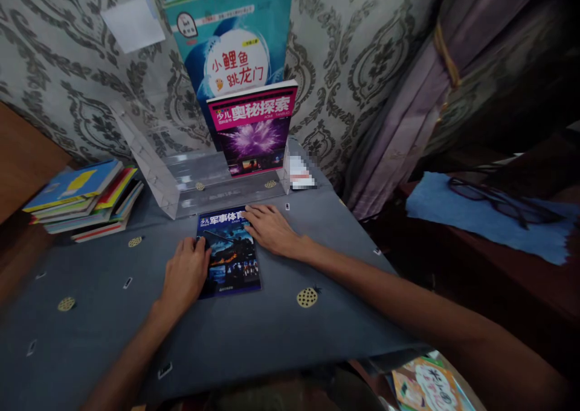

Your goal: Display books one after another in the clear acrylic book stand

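Presently, the left hand [185,275] is lying flat, fingers loosely together, on the left edge of the dark book [232,260]; the right hand [272,228] is pressing its top right corner, fingers slightly spread. The book is lying flat on the grey tablecloth [90,326]. Open cloth is stretching behind the wrists to the near edge. Just beyond the fingertips a clear display stand [190,181] is blocking forward room, bearing an upright pink book [251,130]. A book stack [84,199] is sitting well left of the left fingers.
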The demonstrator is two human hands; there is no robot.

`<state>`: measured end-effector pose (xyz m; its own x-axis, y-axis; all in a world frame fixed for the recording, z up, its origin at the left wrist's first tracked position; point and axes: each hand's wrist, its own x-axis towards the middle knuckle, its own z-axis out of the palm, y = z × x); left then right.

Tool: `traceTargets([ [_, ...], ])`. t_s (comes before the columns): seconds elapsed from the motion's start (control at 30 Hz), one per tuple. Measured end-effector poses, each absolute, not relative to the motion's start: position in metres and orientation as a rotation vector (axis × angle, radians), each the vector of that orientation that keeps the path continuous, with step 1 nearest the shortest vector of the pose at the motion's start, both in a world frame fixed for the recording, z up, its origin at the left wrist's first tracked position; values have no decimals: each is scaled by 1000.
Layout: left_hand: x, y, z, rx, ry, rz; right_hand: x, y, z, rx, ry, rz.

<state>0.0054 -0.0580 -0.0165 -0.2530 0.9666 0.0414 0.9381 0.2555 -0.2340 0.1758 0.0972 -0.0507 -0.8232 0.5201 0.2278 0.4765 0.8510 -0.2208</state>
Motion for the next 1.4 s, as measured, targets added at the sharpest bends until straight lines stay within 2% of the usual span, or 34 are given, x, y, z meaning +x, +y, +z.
traceTargets([
  [0.4,8,-47,-8,-1836,-2207,233,169,112,-55,-747,-2690,145],
  [0.63,36,-74,-21,-2496,-1678,-171,170,112,-58,-763,-2679,173],
  [0.73,37,-80,-31,-2503,-1606,-201,171,113,-58,-774,-2676,211],
  [1.03,31,-76,-44,-2369,-1413,-256,182,101,-57,-745,-2628,463],
  [1.4,31,-79,-43,-2367,-1431,-226,220,60,-56,-464,-2282,1081],
])
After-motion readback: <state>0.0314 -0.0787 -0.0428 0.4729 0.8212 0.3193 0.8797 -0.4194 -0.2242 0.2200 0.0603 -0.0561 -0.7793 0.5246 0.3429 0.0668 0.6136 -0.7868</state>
